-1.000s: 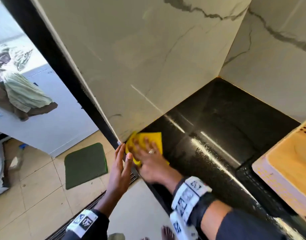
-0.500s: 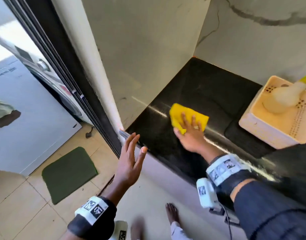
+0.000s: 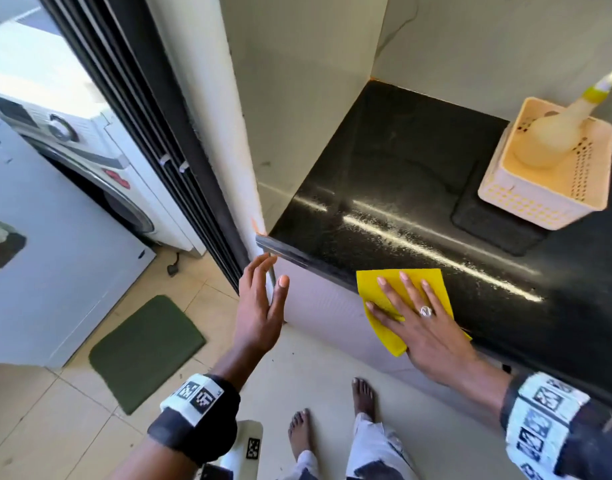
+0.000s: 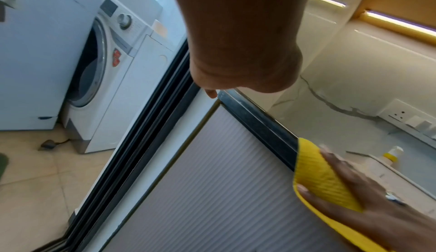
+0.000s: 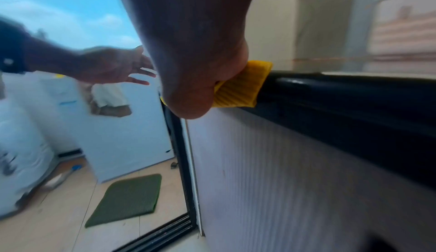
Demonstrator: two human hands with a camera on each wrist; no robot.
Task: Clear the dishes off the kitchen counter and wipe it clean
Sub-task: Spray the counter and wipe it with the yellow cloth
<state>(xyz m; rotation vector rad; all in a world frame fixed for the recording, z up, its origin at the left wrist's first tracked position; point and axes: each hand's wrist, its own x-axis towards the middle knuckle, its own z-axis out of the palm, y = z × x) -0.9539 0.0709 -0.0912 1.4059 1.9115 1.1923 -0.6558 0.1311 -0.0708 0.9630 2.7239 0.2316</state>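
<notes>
A yellow cloth (image 3: 368, 287) lies at the front edge of the black counter (image 3: 401, 174) and hangs partly over it. My right hand (image 3: 412, 313) presses flat on the cloth with straight, spread fingers; the cloth (image 4: 323, 177) folds over the counter lip (image 5: 330, 92) in the wrist views. My left hand (image 3: 261, 303) hovers open in the air just off the counter's left front corner, fingers straight, holding nothing. Wet streaks shine across the counter top.
A cream perforated basket (image 3: 536, 199) with a pale bottle (image 3: 554, 133) in it stands on a dark mat (image 3: 484, 223) at the right back. White marble walls close the corner. A washing machine (image 3: 90, 161), a green floor mat (image 3: 145, 348) and bare feet (image 3: 361, 396) are below.
My right hand has drawn the cloth from the far left wall side back to the counter's front edge. The left hand stays open beside the corner.
</notes>
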